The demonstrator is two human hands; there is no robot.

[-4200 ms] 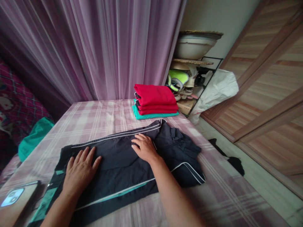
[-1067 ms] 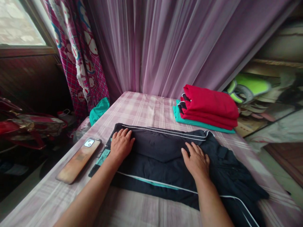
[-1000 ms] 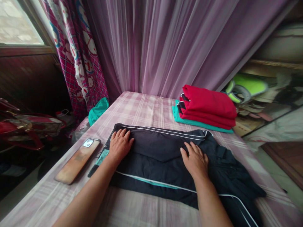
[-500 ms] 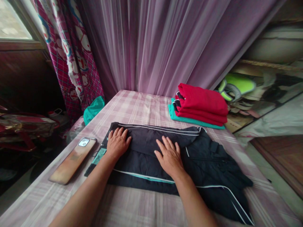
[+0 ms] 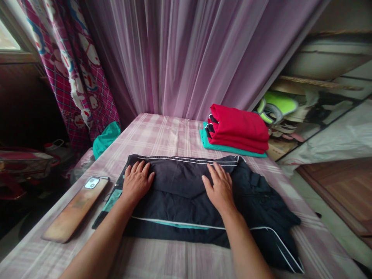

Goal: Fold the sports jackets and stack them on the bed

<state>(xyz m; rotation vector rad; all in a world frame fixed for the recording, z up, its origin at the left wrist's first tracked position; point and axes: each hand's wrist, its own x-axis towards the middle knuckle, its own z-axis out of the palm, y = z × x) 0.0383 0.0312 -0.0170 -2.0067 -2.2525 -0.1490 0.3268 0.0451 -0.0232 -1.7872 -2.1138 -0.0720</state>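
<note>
Dark garment (image 5: 177,193): seemingly was being smoothed; next move probably called for even pressure.
Left hand (image 5: 136,181): lay spread, grasping nothing.
Right hand (image 5: 218,186): likewise rested.

The plaid-covered table (image 5: 162,135) bears a dark garment (image 5: 177,193), a phone (image 5: 74,213) and a stack of folded clothes (image 5: 240,128).

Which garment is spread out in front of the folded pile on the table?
The white-piped dark garment: it lies spread out, whereas the red garments and the turquoise one beneath them are stacked.
</note>
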